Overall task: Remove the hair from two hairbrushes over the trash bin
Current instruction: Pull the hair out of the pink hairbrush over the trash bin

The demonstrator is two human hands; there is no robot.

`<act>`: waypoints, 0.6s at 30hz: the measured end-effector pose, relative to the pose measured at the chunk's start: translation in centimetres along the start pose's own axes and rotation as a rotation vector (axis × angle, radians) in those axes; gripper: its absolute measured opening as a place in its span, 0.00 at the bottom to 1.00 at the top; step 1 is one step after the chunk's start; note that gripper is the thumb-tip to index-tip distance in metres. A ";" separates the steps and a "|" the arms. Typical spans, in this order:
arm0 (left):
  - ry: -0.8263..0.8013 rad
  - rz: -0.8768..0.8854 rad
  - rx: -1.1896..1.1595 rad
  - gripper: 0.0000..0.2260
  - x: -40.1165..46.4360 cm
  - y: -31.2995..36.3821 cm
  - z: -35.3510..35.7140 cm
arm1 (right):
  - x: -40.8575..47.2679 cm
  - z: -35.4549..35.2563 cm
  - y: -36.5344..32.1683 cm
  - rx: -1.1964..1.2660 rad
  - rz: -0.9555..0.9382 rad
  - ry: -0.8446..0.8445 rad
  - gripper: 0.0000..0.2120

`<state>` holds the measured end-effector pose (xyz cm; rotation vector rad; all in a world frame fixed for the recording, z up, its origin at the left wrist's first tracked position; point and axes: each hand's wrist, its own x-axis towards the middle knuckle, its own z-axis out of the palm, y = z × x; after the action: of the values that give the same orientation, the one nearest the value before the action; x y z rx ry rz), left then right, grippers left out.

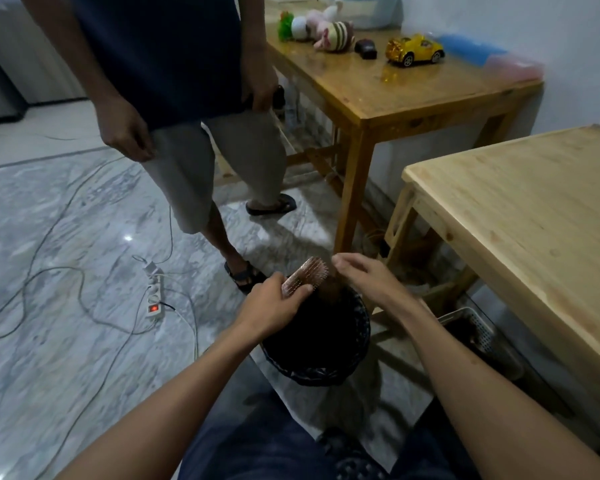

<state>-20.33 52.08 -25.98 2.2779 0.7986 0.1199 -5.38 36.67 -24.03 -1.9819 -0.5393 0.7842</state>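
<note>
The left hand (274,301) grips a pink hairbrush (303,275) over the black trash bin (357,327); the right hand (368,275), fingers loose, pulls a brown hair clump (331,289) downward. Steady brush and slow pulling should keep strands falling inside.

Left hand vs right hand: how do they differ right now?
The left hand grips the hairbrush, fingers curled round it; the right hand holds no brush, its fingers stretched toward the brush's far end. A brown clump of hair hangs under the right hand; whether it pinches it is unclear. Both hands are over the black bin.
</note>
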 end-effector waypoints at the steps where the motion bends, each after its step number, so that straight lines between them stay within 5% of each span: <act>1: 0.006 -0.004 -0.003 0.22 0.1 0.2 0.0 | 0.0 0.1 -0.1 -0.004 0.006 -0.086 0.26; 3: -0.001 -0.005 0.001 0.22 0.1 0.4 0.0 | 0.0 0.4 0.2 -0.019 0.008 -0.192 0.18; 6: -0.068 0.003 -0.081 0.24 -0.1 -0.3 -0.2 | 0.6 0.2 1.2 -0.103 -0.001 -0.086 0.05; 12: -0.223 0.065 -0.126 0.08 -1.1 -2.1 -0.7 | -0.2 -2.1 1.4 -0.313 0.102 0.239 0.06; 18: -0.139 0.049 -0.090 0.11 -0.6 -1.3 0.0 | -0.8 -1.4 0.9 -0.319 0.125 0.364 0.08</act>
<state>-21.49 52.40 -26.74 2.1945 0.6529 0.0184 -4.87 34.90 -23.99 -2.4042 -0.3406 0.4096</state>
